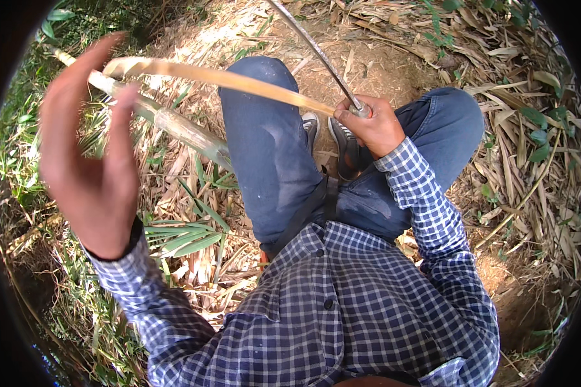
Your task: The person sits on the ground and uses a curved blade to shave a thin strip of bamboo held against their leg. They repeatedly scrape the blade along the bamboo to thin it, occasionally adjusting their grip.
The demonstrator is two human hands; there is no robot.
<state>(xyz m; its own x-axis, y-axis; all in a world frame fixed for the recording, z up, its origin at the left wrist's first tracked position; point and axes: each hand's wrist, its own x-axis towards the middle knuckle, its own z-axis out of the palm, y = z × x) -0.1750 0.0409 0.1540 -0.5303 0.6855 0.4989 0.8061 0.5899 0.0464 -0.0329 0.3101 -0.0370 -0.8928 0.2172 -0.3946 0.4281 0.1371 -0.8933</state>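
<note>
My right hand is closed in front of my lap. It grips the handle end of a long, thin metal tool, perhaps a knife seen edge-on, which slants up and away to the left. Its thumb also presses on the near end of a pale bamboo strip. The strip arches leftward over my knee. Raised at the left, my left hand has its fingers and thumb apart, slightly blurred. The strip's far end shows in the gap between them, and I see no firm grip on it.
A bamboo pole runs from the upper left to beside my left knee. Dry bamboo leaves and shavings litter the brown soil. A green leafy sprig lies left of my leg, and undergrowth borders the left side.
</note>
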